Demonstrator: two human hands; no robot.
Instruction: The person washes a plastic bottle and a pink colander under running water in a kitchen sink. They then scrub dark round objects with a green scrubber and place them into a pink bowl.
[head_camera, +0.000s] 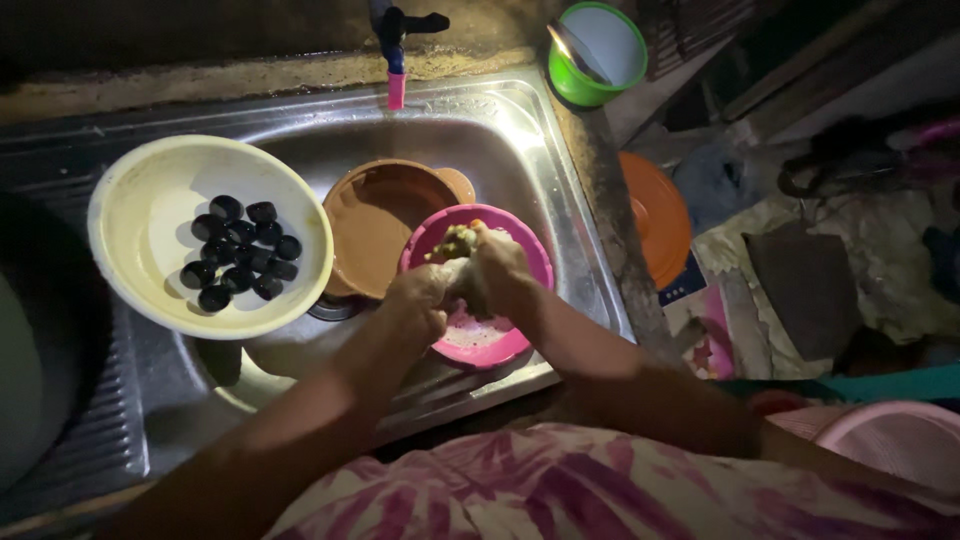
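Both my hands are together over a pink bowl that sits in a steel sink. My left hand and my right hand squeeze a yellowish-green pulpy lump between them. Left of them a pale yellow bowl holds several small black round fruits. A brown bowl lies behind the pink one, under the tap.
A green cup with a utensil in it stands on the ledge at the sink's far right corner. An orange lid lies right of the sink. A pink basin rim shows at lower right. The scene is dim.
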